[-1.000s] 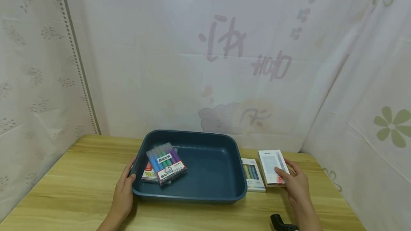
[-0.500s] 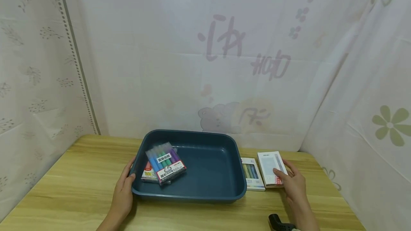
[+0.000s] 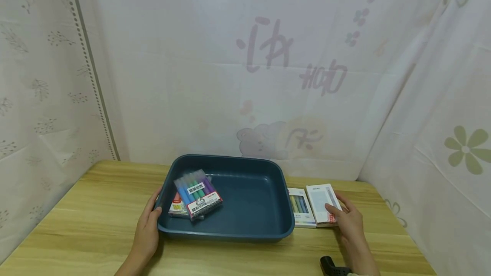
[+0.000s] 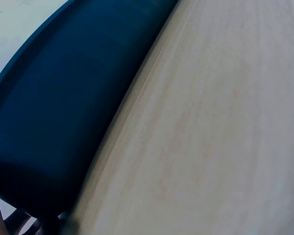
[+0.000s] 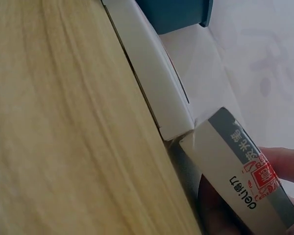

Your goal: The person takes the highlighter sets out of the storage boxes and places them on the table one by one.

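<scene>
My left hand holds the left side of a dark blue plastic tub, its thumb at the front left corner and its fingers along the outer wall. My right hand grips a flat white box of highlighters by its right side, thumb on top. In the right wrist view this highlighter box is tilted, one end raised, its edge right at a second white box. That second box, with coloured pens in its window, lies against the tub's right side, partly hidden by it.
Inside the tub, at left, a clear pack of coloured markers lies across another small pack. The wooden table ends at a printed white curtain. A black wrist mount sits by my right forearm.
My right hand has shifted slightly left and toward me with the highlighter box, closing the gap to the second white box. The left hand and tub stay in place.
</scene>
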The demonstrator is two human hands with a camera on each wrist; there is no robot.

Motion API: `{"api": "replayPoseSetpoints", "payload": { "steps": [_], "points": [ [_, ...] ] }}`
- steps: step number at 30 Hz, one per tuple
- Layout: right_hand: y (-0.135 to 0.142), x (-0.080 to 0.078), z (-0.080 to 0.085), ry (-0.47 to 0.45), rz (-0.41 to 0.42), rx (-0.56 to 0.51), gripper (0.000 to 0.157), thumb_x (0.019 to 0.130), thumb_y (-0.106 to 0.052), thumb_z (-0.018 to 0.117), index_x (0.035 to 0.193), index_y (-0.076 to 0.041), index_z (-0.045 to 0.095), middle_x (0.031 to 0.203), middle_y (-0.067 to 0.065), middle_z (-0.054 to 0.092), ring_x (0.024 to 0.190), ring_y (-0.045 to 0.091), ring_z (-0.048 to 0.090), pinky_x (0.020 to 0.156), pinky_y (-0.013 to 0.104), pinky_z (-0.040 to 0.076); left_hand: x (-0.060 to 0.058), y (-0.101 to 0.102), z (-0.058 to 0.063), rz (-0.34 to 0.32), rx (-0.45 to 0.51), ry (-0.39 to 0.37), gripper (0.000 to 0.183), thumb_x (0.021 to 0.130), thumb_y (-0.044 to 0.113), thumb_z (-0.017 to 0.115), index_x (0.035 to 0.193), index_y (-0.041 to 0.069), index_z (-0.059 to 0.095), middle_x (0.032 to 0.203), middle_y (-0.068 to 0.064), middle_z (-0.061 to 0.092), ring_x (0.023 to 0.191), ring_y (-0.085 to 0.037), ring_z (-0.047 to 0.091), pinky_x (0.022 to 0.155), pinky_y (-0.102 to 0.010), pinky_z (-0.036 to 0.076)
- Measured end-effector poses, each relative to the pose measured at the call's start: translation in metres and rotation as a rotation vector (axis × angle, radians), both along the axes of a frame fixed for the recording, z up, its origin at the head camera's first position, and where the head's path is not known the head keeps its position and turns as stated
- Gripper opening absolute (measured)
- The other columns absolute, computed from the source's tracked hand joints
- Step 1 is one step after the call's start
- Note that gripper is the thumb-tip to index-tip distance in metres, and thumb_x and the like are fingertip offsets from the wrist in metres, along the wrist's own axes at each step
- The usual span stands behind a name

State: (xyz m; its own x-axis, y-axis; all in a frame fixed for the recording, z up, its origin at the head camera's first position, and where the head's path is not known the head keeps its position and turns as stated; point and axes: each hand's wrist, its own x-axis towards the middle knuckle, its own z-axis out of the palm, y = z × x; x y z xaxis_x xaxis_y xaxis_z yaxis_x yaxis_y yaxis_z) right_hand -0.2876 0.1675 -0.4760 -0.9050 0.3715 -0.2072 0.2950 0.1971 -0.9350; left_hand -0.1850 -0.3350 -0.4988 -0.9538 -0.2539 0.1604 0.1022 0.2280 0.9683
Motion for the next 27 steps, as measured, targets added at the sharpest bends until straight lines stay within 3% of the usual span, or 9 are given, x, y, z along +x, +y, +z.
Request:
{"api": "replayPoseSetpoints", "payload": {
  "steps": [11, 15, 20, 22, 24, 27],
  "points": [
    [0.0014, -0.0007, -0.0018, 0.002, 0.027, -0.006, 0.075, 0.092, -0.013, 0.073, 0.157, -0.013, 0.037, 0.121, 0.003, 0.065, 0.075, -0.002, 0.066, 0.066, 0.023, 0.058, -0.0001, 0.0003, 0.0015, -0.004, 0.002, -0.018, 0.051, 0.109, 0.015, 0.028, 0.160, 0.020, 0.030, 0.167, -0.013, 0.028, 0.151, -0.037, 0.024, 0.097, 0.005, 0.022],
    [0.0008, -0.0013, -0.0020, -0.001, 0.035, 0.015, 0.074, 0.093, -0.013, 0.072, 0.157, -0.012, 0.037, 0.131, 0.015, 0.061, 0.076, -0.002, 0.065, 0.066, 0.023, 0.058, 0.0004, 0.0006, 0.0020, -0.001, 0.006, -0.010, 0.051, 0.109, 0.015, 0.028, 0.160, 0.020, 0.031, 0.166, -0.013, 0.029, 0.150, -0.036, 0.025, 0.097, 0.005, 0.023],
    [0.0000, 0.0001, 0.0001, -0.014, 0.087, 0.125, 0.071, 0.096, -0.018, 0.068, 0.158, -0.012, 0.035, 0.148, 0.030, 0.047, 0.078, -0.003, 0.061, 0.067, 0.020, 0.055, 0.0007, 0.0010, 0.0029, 0.006, -0.005, 0.003, 0.051, 0.109, 0.014, 0.028, 0.160, 0.018, 0.031, 0.165, -0.014, 0.030, 0.150, -0.035, 0.026, 0.098, 0.005, 0.022],
    [-0.0005, 0.0016, 0.0018, -0.016, 0.112, 0.181, 0.069, 0.097, -0.020, 0.066, 0.158, -0.011, 0.035, 0.148, 0.031, 0.047, 0.079, -0.003, 0.059, 0.067, 0.019, 0.053, 0.0013, 0.0010, 0.0030, 0.006, -0.006, 0.007, 0.051, 0.109, 0.014, 0.028, 0.160, 0.017, 0.031, 0.165, -0.014, 0.030, 0.151, -0.028, 0.027, 0.098, 0.005, 0.022],
    [-0.0012, 0.0032, 0.0037, -0.012, 0.131, 0.218, 0.068, 0.098, -0.020, 0.065, 0.157, -0.009, 0.035, 0.146, 0.033, 0.048, 0.079, -0.002, 0.059, 0.066, 0.020, 0.053, 0.0017, 0.0011, 0.0027, 0.007, -0.004, 0.011, 0.051, 0.109, 0.015, 0.028, 0.160, 0.016, 0.031, 0.165, -0.014, 0.030, 0.149, -0.010, 0.027, 0.098, 0.005, 0.023],
    [-0.0023, 0.0053, 0.0064, -0.008, 0.149, 0.270, 0.067, 0.098, -0.021, 0.065, 0.157, -0.008, 0.036, 0.143, 0.034, 0.050, 0.080, 0.001, 0.059, 0.066, 0.020, 0.052, 0.0021, 0.0010, 0.0025, 0.007, -0.005, 0.008, 0.050, 0.109, 0.015, 0.028, 0.160, 0.015, 0.031, 0.166, -0.014, 0.030, 0.149, -0.008, 0.027, 0.098, 0.005, 0.023]
  ]
}}
